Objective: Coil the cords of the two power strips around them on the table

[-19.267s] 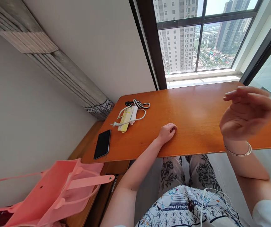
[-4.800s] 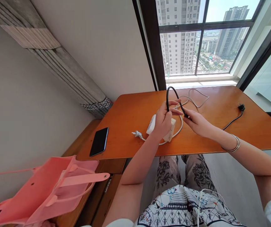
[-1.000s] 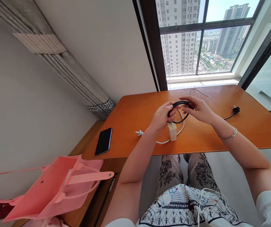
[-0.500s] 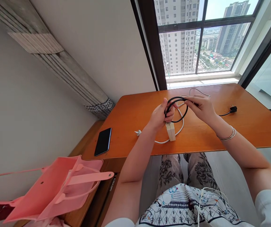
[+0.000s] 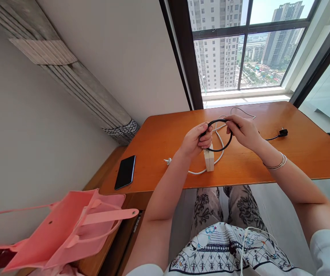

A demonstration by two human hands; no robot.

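Note:
Between my hands is a black power cord [image 5: 222, 148], bent into round loops above the table. My left hand [image 5: 197, 140] is closed around the left side of the loops. With thumb and fingers, my right hand [image 5: 243, 130] pinches the cord at the upper right of the coil. The cord's black plug [image 5: 283, 132] lies on the table to the right, its prongs pointing up. Just below my left hand a white power adapter or strip [image 5: 209, 160] stands, partly covered by the hand. A white cable [image 5: 221, 155] curves around it, with a white plug [image 5: 168, 161] at the left.
A dark phone [image 5: 125, 172] lies at the left of the wooden table [image 5: 156, 134]. Lower left, a pink bag [image 5: 67, 230] stands open beside the table. Behind the table are a window [image 5: 248, 50] and a gathered curtain [image 5: 90, 88]. My legs are under the front edge.
The black loops have been drawn together and now look like one ring. My right hand has shifted slightly, and the black plug has slid a little left.

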